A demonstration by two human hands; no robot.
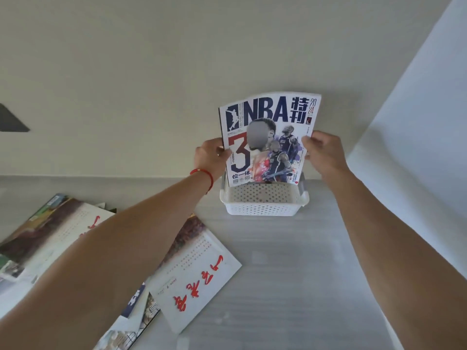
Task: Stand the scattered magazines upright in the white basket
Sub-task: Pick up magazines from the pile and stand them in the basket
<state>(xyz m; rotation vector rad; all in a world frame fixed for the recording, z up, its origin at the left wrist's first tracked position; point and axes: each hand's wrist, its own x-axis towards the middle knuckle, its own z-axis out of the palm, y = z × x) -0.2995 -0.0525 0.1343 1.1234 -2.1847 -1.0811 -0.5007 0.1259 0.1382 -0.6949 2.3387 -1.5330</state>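
Two bare forearms reach up from the bottom corners of the frame to a glossy white basketball magazine with navy lettering and a large red numeral point(267, 137), held upright just right of centre. Left hand point(211, 154), a red cord bracelet point(203, 174) at its wrist, pinches the spine edge; right hand point(322, 150) pinches the opposite edge, fingers curled behind the cover. The magazine's lower edge sits inside the white perforated plastic basket point(264, 202), near its far wall, though whether it rests on the bottom cannot be told.

The step in hand appears to be the seating of this first magazine. The next move likely calls for lowering it fully, leaning it on the far wall so the limp pages do not slump, then letting go.

Across the lower left of the frame, a white magazine with red brush-script lettering point(194, 281) and several other flat-lying magazines point(48, 228) wait on the pale grey tabletop point(290, 286). The basket stands close to the tabletop's far edge against the cream wall point(151, 59), with open tabletop in front and at lower right for the arms to return.
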